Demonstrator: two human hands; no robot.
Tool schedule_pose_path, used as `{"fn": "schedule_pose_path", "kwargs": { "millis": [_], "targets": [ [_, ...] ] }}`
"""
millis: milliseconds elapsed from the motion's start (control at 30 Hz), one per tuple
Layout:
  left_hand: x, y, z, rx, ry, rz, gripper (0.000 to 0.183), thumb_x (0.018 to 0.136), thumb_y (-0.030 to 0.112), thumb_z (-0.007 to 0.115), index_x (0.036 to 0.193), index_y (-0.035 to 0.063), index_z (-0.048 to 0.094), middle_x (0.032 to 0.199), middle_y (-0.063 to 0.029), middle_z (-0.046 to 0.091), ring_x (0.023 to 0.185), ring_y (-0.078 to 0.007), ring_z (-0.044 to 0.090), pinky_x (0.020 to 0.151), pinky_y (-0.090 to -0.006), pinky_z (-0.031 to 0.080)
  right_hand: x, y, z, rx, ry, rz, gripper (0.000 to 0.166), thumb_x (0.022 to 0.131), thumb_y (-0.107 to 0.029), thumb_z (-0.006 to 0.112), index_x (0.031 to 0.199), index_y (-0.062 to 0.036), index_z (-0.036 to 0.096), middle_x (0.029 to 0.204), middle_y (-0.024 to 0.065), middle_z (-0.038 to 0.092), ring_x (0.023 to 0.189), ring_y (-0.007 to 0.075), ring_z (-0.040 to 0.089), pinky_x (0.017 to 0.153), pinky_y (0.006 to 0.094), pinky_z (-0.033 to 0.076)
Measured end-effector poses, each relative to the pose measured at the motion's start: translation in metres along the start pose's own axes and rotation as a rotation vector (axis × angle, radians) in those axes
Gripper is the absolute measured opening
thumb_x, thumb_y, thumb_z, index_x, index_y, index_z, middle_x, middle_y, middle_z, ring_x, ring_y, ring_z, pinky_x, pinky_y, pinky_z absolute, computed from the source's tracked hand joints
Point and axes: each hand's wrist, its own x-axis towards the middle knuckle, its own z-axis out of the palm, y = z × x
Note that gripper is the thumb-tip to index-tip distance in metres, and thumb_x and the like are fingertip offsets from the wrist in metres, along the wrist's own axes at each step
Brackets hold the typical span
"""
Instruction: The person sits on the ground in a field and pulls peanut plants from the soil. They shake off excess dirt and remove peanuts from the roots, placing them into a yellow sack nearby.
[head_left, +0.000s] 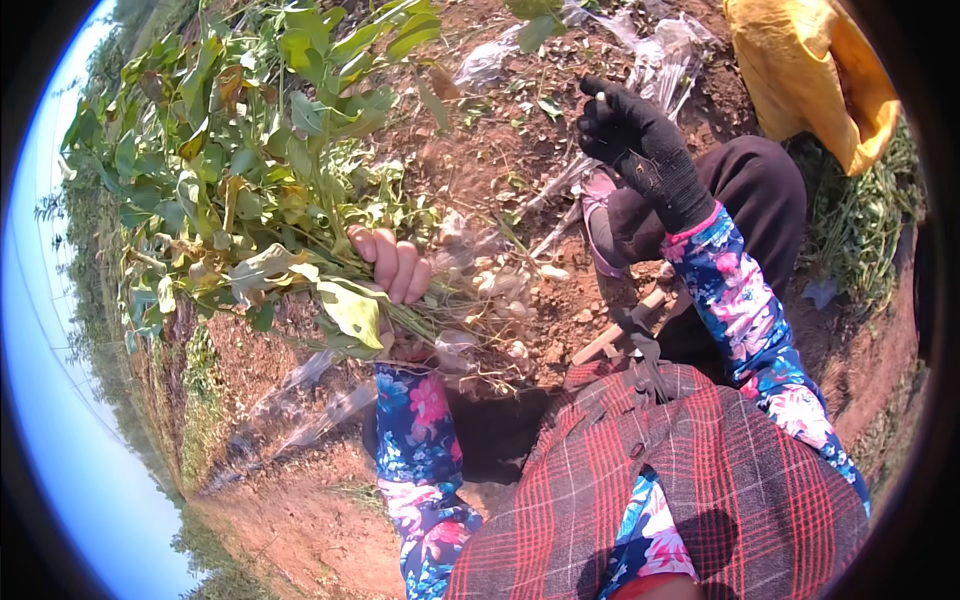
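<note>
My bare left hand (394, 266) is closed around the stems of a bundle of peanut plants (277, 187). The leafy tops spread up and to the left, while the roots with several pale peanut pods (499, 281) point right, over the soil. My right hand (637, 142), in a black knitted glove, is raised above my knee, apart from the plants. Its fingers are curled, and a small pale thing, perhaps a pod, shows at the fingertips; its grip is unclear.
A yellow sack (802, 82) lies at the upper right, beside a heap of green plants (855, 217). Torn clear plastic film (664, 56) lies on the reddish soil. A wooden piece (619, 326), perhaps part of a stool, is by my legs.
</note>
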Motion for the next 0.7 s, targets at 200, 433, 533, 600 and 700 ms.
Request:
{"fn": "schedule_pose_path", "kwargs": {
  "millis": [200, 433, 533, 600, 700],
  "targets": [
    [0.012, 0.005, -0.017, -0.031, -0.187, -0.057, 0.03, 0.072, -0.007, 0.051, 0.099, 0.0026, 0.041, 0.069, -0.0058, 0.043, 0.06, -0.016, 0.048, 0.051, -0.0304, 0.041, -0.038, 0.064, 0.003, -0.302, 0.153, 0.399, 0.035, 0.088, -0.036, 0.049, 0.107, -0.006, 0.052, 0.102, 0.0041, 0.057, 0.089, 0.015, 0.059, 0.073, 0.0273, 0.049],
    [0.018, -0.014, -0.011, -0.055, -0.194, -0.205, 0.032, 0.068, -0.005, 0.052, 0.097, 0.0035, 0.042, 0.071, -0.0056, 0.045, 0.061, -0.0156, 0.049, 0.054, -0.0291, 0.043, -0.046, 0.144, -0.008, 0.28, -0.089, 0.626, 0.037, 0.088, -0.027, 0.049, 0.118, -0.0057, 0.043, 0.097, 0.0046, 0.054, 0.076, 0.0138, 0.058, 0.056, 0.0261, 0.051],
    [0.017, -0.015, -0.015, -0.059, -0.22, -0.252, 0.032, 0.068, -0.005, 0.053, 0.097, 0.0032, 0.043, 0.068, -0.0051, 0.046, 0.058, -0.0145, 0.049, 0.053, -0.0293, 0.043, -0.05, 0.13, -0.003, 0.223, -0.23, 0.584, 0.036, 0.087, -0.024, 0.051, 0.116, -0.0055, 0.044, 0.096, 0.0047, 0.054, 0.073, 0.0137, 0.056, 0.054, 0.0272, 0.049],
    [0.015, -0.015, -0.015, -0.046, -0.169, -0.215, 0.031, 0.068, -0.005, 0.053, 0.096, 0.0028, 0.045, 0.065, -0.0046, 0.047, 0.056, -0.0138, 0.049, 0.053, -0.0283, 0.044, -0.05, 0.121, 0.004, -0.155, -0.223, 0.384, 0.038, 0.086, -0.023, 0.053, 0.117, -0.0027, 0.045, 0.097, 0.005, 0.056, 0.075, 0.0125, 0.055, 0.063, 0.0244, 0.046],
    [0.014, -0.022, -0.014, -0.067, -0.074, -0.148, 0.029, 0.067, -0.005, 0.054, 0.094, 0.0022, 0.047, 0.063, -0.0045, 0.047, 0.054, -0.0132, 0.049, 0.051, -0.0268, 0.043, -0.05, 0.106, 0.016, -0.666, -0.213, 0.256, 0.035, 0.084, -0.022, 0.056, 0.111, -0.0008, 0.051, 0.098, 0.0069, 0.058, 0.086, 0.0131, 0.055, 0.076, 0.025, 0.043]
  ]
}}
